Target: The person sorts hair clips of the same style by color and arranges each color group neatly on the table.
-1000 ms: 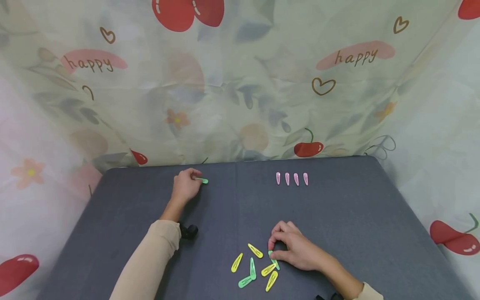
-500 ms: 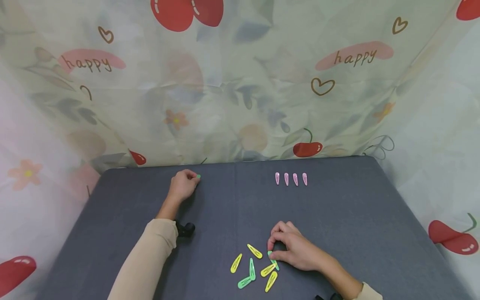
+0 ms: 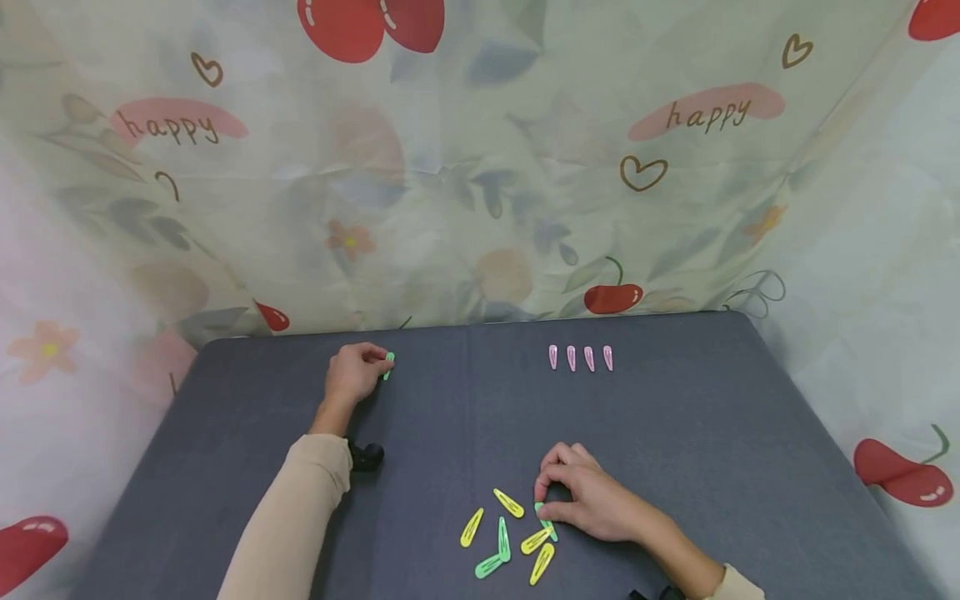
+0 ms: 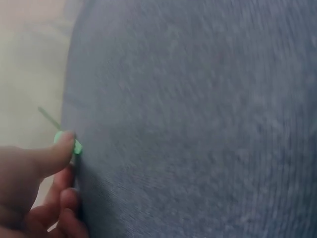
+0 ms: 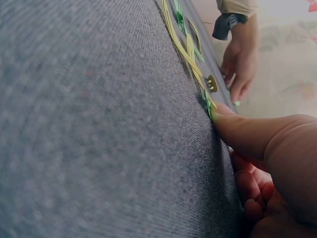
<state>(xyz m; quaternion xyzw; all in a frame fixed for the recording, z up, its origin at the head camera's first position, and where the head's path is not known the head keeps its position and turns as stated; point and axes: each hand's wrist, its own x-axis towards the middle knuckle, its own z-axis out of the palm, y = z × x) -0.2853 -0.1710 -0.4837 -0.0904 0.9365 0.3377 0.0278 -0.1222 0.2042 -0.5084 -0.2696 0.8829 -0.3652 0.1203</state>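
At the far left of the table, my left hand point(image 3: 354, 372) pinches a green snap hair clip point(image 3: 388, 367) between thumb and fingers. The left wrist view shows part of that clip point(image 4: 78, 146) beside the thumb tip. Nearer the front, my right hand point(image 3: 592, 493) has thumb and forefinger on another green hair clip point(image 3: 550, 528), its upper end partly hidden by the fingers. That clip touches a yellow hair clip point(image 3: 535, 542). Left of it lie two more green hair clips point(image 3: 504, 540), touching end to end, and several yellow hair clips point(image 3: 472, 527) lie around them.
Several pink hair clips point(image 3: 572, 358) stand in an even row near the back edge, right of centre. A dark grey cloth covers the table point(image 3: 675, 417). A printed curtain point(image 3: 450, 208) hangs behind it and at both sides.
My left hand has shifted slightly left, and its green clip has turned from lying sideways to pointing roughly front to back. The right hand has stayed in place.
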